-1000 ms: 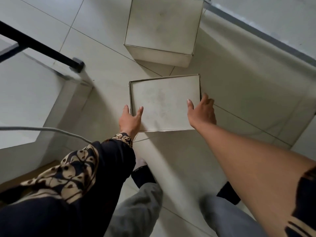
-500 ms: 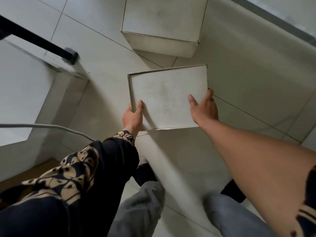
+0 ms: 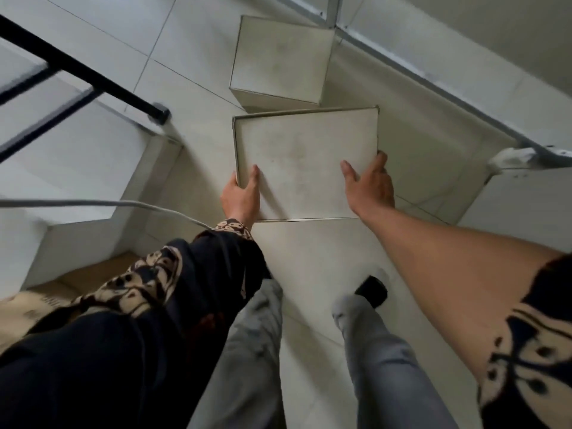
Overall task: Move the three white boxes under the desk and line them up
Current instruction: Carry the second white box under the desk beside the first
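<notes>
A white box [image 3: 305, 164] is in the middle of the view, held between both hands above the tiled floor. My left hand [image 3: 240, 196] grips its near left corner, thumb on the top face. My right hand [image 3: 370, 185] clasps its near right edge, thumb on top and fingers around the side. A second white box [image 3: 280, 58] stands on the floor just beyond it, close to a grey desk leg [image 3: 332, 10]. A third box is not in view.
A black metal frame [image 3: 93, 75] with a foot [image 3: 159, 113] crosses the upper left. A grey frame rail [image 3: 433, 85] runs diagonally at the right. A white cable [image 3: 108, 204] hangs at the left. My legs and a dark shoe [image 3: 371, 291] are below.
Both hands have closed on the near box and carried it forward, so it now sits right before the far box. The view has tilted up, showing the desk leg and rail.
</notes>
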